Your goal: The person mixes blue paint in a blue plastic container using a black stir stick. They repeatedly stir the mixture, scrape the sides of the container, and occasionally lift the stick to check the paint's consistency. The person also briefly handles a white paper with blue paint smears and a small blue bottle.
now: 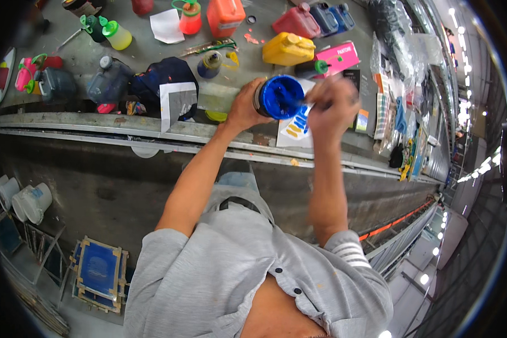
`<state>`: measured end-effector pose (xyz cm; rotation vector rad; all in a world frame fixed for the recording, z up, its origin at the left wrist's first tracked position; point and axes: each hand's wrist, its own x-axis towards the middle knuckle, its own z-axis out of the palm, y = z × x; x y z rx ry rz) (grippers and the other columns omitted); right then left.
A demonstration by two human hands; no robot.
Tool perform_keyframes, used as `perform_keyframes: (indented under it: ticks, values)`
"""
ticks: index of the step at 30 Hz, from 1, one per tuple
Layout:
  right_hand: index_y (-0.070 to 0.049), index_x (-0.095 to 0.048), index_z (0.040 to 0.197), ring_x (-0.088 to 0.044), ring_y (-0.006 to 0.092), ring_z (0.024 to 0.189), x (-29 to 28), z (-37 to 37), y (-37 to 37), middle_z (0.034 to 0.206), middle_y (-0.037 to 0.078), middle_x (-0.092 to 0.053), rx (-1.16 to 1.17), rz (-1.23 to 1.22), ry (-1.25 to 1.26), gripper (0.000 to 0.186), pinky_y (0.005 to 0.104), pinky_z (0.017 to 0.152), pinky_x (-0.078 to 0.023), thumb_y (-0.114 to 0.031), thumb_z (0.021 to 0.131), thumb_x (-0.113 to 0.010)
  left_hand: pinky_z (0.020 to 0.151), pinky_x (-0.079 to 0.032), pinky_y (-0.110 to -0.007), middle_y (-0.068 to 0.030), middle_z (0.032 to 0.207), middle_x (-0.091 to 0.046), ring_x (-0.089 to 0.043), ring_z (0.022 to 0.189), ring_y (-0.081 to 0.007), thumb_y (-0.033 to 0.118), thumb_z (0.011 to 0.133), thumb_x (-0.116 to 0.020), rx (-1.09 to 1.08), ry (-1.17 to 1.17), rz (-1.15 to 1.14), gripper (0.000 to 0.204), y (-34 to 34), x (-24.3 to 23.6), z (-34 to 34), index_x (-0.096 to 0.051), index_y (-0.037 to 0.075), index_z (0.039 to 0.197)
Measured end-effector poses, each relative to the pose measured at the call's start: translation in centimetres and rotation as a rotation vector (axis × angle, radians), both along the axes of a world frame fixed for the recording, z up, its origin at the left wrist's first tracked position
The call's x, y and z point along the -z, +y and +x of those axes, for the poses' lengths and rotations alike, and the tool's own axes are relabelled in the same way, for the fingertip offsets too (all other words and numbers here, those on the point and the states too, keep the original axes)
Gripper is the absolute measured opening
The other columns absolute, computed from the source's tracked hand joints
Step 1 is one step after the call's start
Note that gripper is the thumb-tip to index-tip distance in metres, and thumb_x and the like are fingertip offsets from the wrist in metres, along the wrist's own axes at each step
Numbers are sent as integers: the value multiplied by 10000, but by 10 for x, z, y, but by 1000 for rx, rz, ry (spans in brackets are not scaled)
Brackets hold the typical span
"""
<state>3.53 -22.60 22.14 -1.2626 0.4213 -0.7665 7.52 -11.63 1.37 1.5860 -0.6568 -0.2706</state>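
The left hand (247,107) grasps an open blue ink jar (269,97) near twelve o'clock; the right hand (333,106), at the jar's three o'clock, blurs, its grip unclear. Likely rigid, slick-rimmed: best held around its outer wall.

Shirt (208,276): was grey and short-sleeved, on the near side of both hands, its neck open.
Right sleeve (352,253): bore white stripes, up the arm from the right hand (333,110).
Left sleeve (166,245): looked plain grey, up the arm from the left hand (245,107).
Buttons (297,291): were round and dark, farther from the right hand than its sleeve.
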Motion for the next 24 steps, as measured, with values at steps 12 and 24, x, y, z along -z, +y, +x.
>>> perform_keyframes:
  ticks: [12,24]
  values:
    - [-60,-467,549,-487,131,474,18,-8,-18,529,54,-513,179,-32,-61,423,301,473,-393,-53,945,-616,1075,-442,-428,-158,1332,-576,-534,1270,-351,165,463,-969,-20,6,16,1052,-7,-6,-8,-465,59,1379]
    - [-73,-422,612,-450,170,434,16,-15,-28,509,50,-421,-42,-26,14,341,333,488,-390,-65,919,-572,1090,-431,-426,-154,1346,-575,-527,1282,-356,131,473,-957,51,6,-2,1054,0,-8,-4,-450,68,1394]
